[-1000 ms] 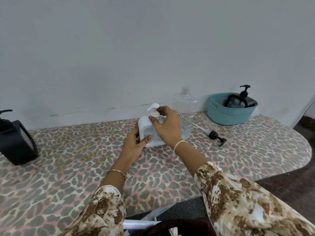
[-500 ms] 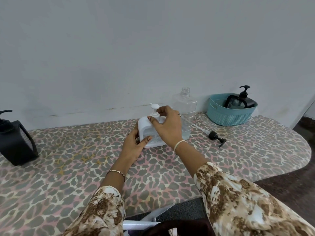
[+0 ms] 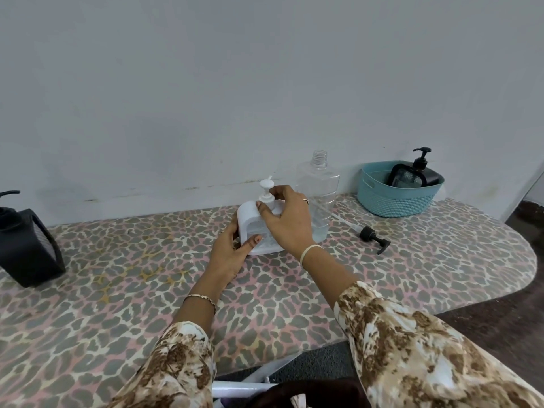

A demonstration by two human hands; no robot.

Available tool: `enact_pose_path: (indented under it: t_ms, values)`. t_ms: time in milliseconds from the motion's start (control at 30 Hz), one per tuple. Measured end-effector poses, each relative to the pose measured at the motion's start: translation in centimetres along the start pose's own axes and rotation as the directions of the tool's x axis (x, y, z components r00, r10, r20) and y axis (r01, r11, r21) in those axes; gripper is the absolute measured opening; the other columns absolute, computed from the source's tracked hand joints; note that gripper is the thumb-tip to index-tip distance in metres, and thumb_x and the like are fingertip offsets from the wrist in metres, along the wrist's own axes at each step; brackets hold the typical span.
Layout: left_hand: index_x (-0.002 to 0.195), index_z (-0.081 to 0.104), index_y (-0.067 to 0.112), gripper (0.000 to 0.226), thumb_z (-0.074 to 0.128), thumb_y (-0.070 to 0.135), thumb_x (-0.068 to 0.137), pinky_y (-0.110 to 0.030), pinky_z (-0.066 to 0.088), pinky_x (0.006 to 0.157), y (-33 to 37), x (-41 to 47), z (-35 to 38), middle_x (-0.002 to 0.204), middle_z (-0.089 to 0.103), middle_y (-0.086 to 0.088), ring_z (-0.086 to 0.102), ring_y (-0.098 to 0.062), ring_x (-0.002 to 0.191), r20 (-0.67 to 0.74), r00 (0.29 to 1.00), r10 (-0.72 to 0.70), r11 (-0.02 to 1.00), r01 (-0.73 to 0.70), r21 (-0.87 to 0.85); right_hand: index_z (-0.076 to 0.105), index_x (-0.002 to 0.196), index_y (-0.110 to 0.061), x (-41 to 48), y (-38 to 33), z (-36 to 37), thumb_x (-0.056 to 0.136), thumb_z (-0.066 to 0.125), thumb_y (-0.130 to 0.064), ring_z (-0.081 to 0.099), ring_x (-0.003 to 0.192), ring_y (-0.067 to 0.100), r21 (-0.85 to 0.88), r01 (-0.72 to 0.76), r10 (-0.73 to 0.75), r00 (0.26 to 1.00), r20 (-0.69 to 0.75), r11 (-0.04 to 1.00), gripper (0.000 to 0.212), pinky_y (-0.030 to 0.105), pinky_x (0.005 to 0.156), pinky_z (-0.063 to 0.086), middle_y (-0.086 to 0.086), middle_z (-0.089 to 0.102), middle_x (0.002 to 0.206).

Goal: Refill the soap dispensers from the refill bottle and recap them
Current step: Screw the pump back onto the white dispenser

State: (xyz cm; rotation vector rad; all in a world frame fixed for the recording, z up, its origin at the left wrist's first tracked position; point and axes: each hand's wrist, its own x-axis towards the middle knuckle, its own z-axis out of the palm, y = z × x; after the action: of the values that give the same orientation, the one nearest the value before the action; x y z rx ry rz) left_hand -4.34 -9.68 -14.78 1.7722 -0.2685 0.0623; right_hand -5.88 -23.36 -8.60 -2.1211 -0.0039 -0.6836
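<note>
A white soap dispenser (image 3: 248, 219) stands on the leopard-print table (image 3: 117, 290) near the wall. My left hand (image 3: 232, 248) grips its left side and lower front, thumb on the face. My right hand (image 3: 287, 219) reaches over the top, and its fingers pinch the collar of the white pump cap (image 3: 266, 191). Right behind stands the clear refill bottle (image 3: 319, 189), uncapped, with liquid low in it. Its black pump cap (image 3: 372, 235) with a long tube lies on the table to the right.
A black dispenser (image 3: 28, 245) stands at the far left edge. A teal basket (image 3: 394, 198) at the back right holds another black dispenser (image 3: 418, 172). The table's rounded end drops off at the right. A white frame shows below the front edge.
The white pump's spout has swung from pointing left to pointing away and right, as my right hand turns the cap. My left hand keeps its hold on the body.
</note>
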Motion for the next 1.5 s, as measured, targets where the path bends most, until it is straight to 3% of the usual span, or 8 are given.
enact_pose_path:
  t_ms: [167,367,500,733,967,1267,1433,1500]
  values:
    - [0.145,0.04,0.017,0.068,0.071,0.027,0.085,-0.012,0.047,0.08,0.0,0.0,0.0,0.127,0.06,0.004,0.057,-0.009,0.111,0.005,1.0,-0.004,1.0,0.004,-0.004,0.06,0.126,-0.015,0.2,0.2,-0.5,0.094,0.057,-0.033,0.046,0.122,0.018,0.012,-0.002,0.001,0.998,0.069,1.0,0.037,0.04,0.106,0.036,0.002,0.063,0.121]
    - [0.142,0.043,0.018,0.066,0.073,0.026,0.084,-0.008,0.046,0.076,0.2,-0.1,0.0,0.123,0.06,0.006,0.057,-0.006,0.105,-0.003,1.0,-0.006,1.0,0.006,-0.005,0.07,0.109,-0.021,0.3,-0.3,-0.1,0.078,0.074,-0.042,0.06,0.105,0.017,0.021,-0.074,0.076,0.993,-0.09,0.997,0.037,0.038,0.093,0.048,-0.007,0.07,0.101]
    - [0.141,0.045,0.017,0.065,0.072,0.026,0.083,-0.013,0.046,0.083,0.2,-0.1,0.0,0.125,0.061,0.005,0.057,-0.004,0.106,-0.001,1.0,-0.007,1.0,0.007,-0.011,0.069,0.104,-0.025,0.2,-0.5,-0.1,0.076,0.076,-0.043,0.052,0.105,0.014,-0.008,-0.075,0.074,0.99,-0.117,0.997,0.035,0.029,0.088,0.045,-0.016,0.057,0.087]
    - [0.142,0.045,0.016,0.065,0.072,0.028,0.084,-0.029,0.052,0.091,0.0,0.1,-0.1,0.126,0.061,0.004,0.056,-0.012,0.114,0.002,0.999,-0.037,0.999,0.037,-0.01,0.061,0.127,-0.018,0.5,0.5,-0.3,0.092,0.061,-0.033,0.042,0.125,0.017,0.001,-0.036,0.036,0.996,0.08,0.999,0.038,0.04,0.108,0.03,0.003,0.063,0.12]
    - [0.141,0.046,0.02,0.068,0.075,0.03,0.081,-0.042,0.055,0.08,-0.3,0.2,-0.2,0.124,0.063,-0.003,0.065,-0.03,0.105,-0.014,0.998,-0.063,0.998,0.063,-0.011,0.07,0.113,-0.025,0.2,-0.6,-0.4,0.08,0.072,-0.045,0.061,0.105,0.014,-0.072,-0.058,0.051,0.994,-0.094,0.996,0.038,0.036,0.1,0.036,-0.006,0.072,0.104]
    - [0.138,0.049,0.018,0.064,0.075,0.028,0.081,-0.044,0.053,0.092,-0.1,0.2,-0.2,0.122,0.064,0.001,0.062,-0.023,0.11,0.004,0.996,-0.092,0.995,0.092,-0.043,0.053,0.124,-0.031,0.4,0.2,-0.4,0.079,0.073,-0.04,0.054,0.104,0.02,0.051,-0.032,0.032,0.999,0.013,0.998,0.05,0.044,0.092,0.043,-0.017,0.063,0.095]
    - [0.138,0.048,0.018,0.063,0.074,0.028,0.082,-0.032,0.056,0.076,0.0,0.1,-0.2,0.122,0.064,-0.002,0.064,-0.027,0.106,-0.008,0.997,-0.08,0.996,0.079,-0.035,0.054,0.121,-0.03,0.2,0.2,-0.3,0.081,0.071,-0.039,0.053,0.098,0.021,0.015,0.01,-0.009,0.999,-0.036,1.0,0.045,0.043,0.089,0.043,-0.012,0.067,0.096]
    - [0.139,0.048,0.018,0.063,0.074,0.026,0.082,-0.034,0.055,0.078,0.1,0.0,-0.2,0.122,0.064,-0.002,0.064,-0.028,0.105,-0.014,0.997,-0.074,0.997,0.074,-0.034,0.055,0.12,-0.029,0.0,0.3,-0.2,0.082,0.069,-0.04,0.054,0.098,0.02,-0.029,0.041,-0.043,0.997,-0.063,0.999,0.042,0.041,0.089,0.042,-0.009,0.07,0.099]
